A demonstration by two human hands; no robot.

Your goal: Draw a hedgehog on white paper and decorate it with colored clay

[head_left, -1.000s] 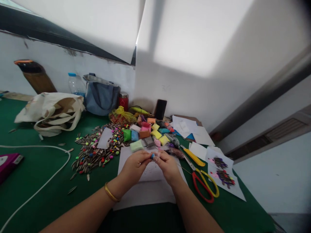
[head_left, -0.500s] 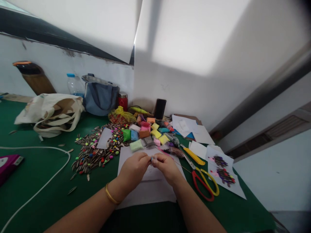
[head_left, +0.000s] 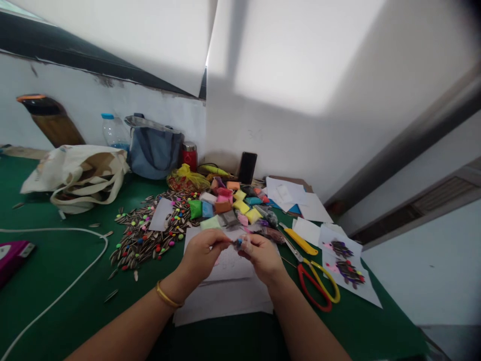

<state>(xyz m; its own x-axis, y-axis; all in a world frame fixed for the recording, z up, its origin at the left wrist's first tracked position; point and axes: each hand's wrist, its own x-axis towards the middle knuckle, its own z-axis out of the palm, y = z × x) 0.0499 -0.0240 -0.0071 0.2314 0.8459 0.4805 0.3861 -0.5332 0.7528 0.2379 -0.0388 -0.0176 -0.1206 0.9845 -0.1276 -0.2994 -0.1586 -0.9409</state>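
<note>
My left hand (head_left: 205, 253) and my right hand (head_left: 261, 255) meet above a white sheet of paper (head_left: 229, 293) on the green table (head_left: 67, 271). Between their pinched fingertips sits a small blue piece of clay (head_left: 237, 243) with a bit of clear wrapping. Both hands are closed on it. A gold bangle (head_left: 167, 297) circles my left wrist. Just beyond the hands lie several coloured clay packets (head_left: 225, 203).
A heap of sunflower seeds with coloured beads (head_left: 148, 233) lies left of the paper. Red-and-yellow scissors (head_left: 315, 281) and a yellow knife (head_left: 298, 240) lie to the right, near decorated paper (head_left: 343, 271). Bags (head_left: 78, 173), a bottle (head_left: 110, 130), a phone (head_left: 248, 168) and a white cable (head_left: 71, 281) stand around.
My hands dipped toward the paper half a second ago and have risen slightly again, still working the small blue piece between the fingertips.
</note>
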